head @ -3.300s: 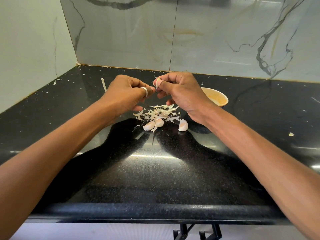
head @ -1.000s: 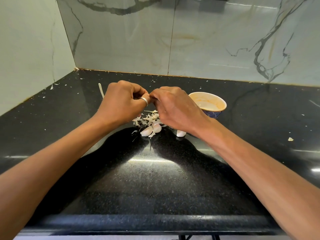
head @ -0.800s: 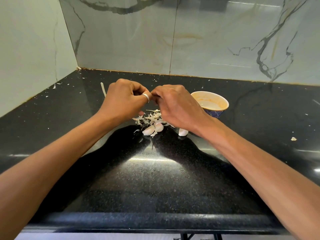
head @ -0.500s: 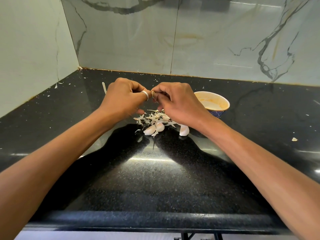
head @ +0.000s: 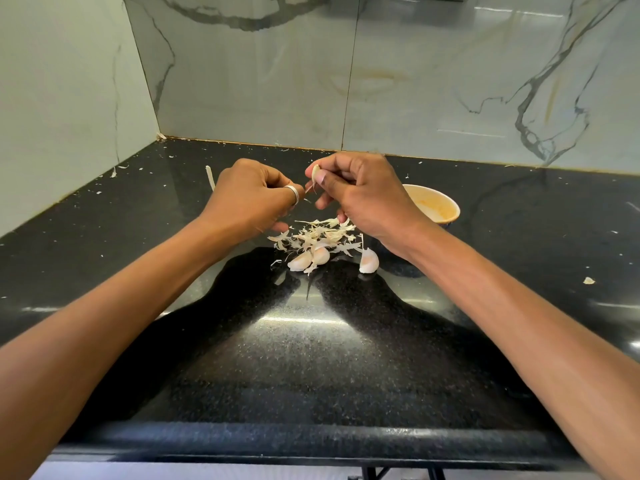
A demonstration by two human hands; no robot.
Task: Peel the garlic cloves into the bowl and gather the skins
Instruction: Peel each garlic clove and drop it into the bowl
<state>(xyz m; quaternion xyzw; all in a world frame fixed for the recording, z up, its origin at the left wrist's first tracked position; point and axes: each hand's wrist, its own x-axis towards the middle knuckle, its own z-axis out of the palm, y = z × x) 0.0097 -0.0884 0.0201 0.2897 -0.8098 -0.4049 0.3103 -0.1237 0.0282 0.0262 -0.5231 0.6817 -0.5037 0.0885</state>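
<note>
A garlic clove (head: 315,173) is pinched between the thumb and forefinger of the right hand (head: 367,199) and held in the air above and just behind the pile of skins (head: 318,233) on the black bench (head: 311,358). A thin strip of peel (head: 309,187) is seen hanging from the clove's lower end. The left hand (head: 249,199), marked by a silver ring (head: 292,194), is held up above the pile's left edge with its fingers curled inward. Whether anything is pinched in its fingertips cannot be told, as they are turned away from the camera. Two cloves in their skins (head: 308,258) are seen touching each other at the near edge of the pile, and a third clove (head: 369,260) is seen just right of the pile's near corner. A small bowl (head: 450,202) with a yellowish inside is placed to the right of the pile, partly hidden behind the right wrist. What it holds cannot be made out. A long strip of skin (head: 210,177) is seen well to the left of and behind the pile, and a lone scrap (head: 588,280) is seen far to the pile's right. Flecks of peel (head: 113,172) are scattered over the bench behind and to the left of the pile, up to the marble wall (head: 415,81).
</note>
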